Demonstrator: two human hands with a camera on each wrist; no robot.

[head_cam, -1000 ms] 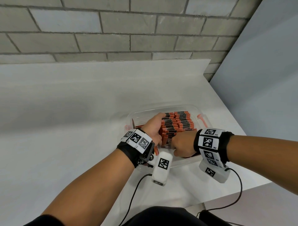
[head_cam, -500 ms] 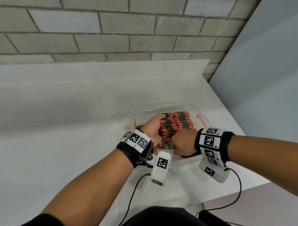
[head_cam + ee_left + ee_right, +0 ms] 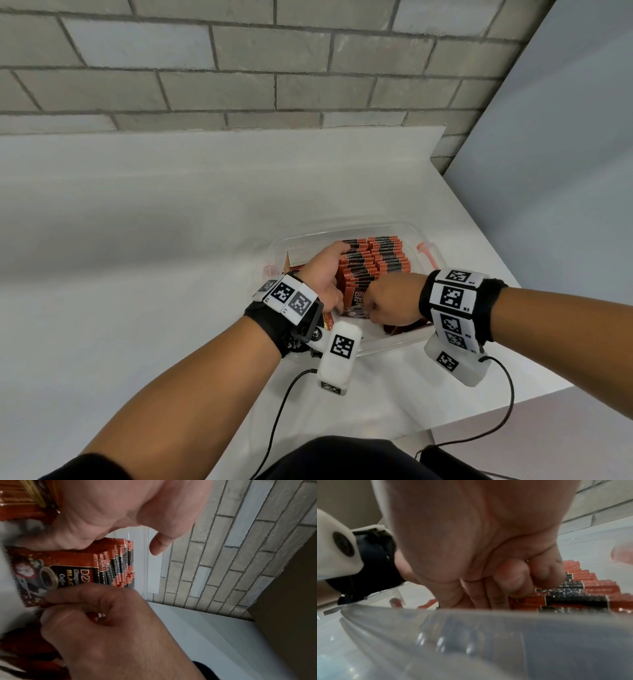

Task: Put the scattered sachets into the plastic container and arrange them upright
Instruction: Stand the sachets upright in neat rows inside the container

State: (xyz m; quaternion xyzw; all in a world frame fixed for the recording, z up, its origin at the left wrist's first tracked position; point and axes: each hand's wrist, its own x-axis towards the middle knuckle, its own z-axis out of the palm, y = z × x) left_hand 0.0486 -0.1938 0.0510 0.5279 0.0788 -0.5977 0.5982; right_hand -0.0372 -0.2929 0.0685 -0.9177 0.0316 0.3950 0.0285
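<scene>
A clear plastic container (image 3: pixel 416 236) sits near the table's right edge. It holds two rows of red-and-black sachets (image 3: pixel 387 255) standing upright. My left hand (image 3: pixel 325 270) lies along the left row with its fingers stretched over the sachet tops; its palm (image 3: pixel 120 507) rests on them. My right hand (image 3: pixel 390 301) is curled at the front of that row and pinches the front sachet (image 3: pixel 56 574) by its edge. That front sachet (image 3: pixel 356 301) faces me and reads black coffee. In the right wrist view, my right hand's curled fingers (image 3: pixel 513 582) hover behind the container's near wall (image 3: pixel 488 635).
More sachets lie flat in the container's near end (image 3: pixel 404 329), partly under my hands. Red latches (image 3: pixel 428 253) stick out at the container's sides. The white table (image 3: pixel 137 274) stretches left; its edge runs close on the right. A brick wall stands behind.
Both hands stay at the front of the left row, shifted only slightly. The face of the front sachet shows a little more between them.
</scene>
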